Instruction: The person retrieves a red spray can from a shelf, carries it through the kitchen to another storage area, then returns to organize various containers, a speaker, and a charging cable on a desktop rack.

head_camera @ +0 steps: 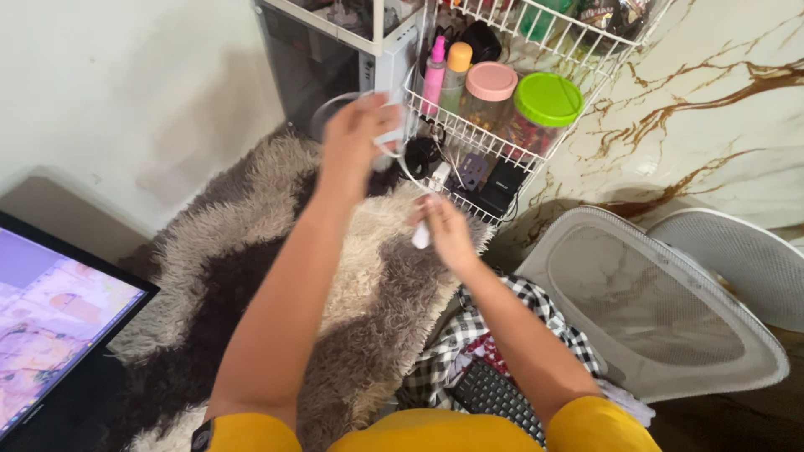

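White cable loops between both raised hands, apparently stretched for winding. Just beyond them stands a wire rack of jars; a shaggy rug lies beneath. Left hand grips one end, blurred; right hand pinches the plug.

Wire rack crowded with jars ahead; open shaggy rug seemingly leftward.

A white wire rack carries bottles and lidded jars.
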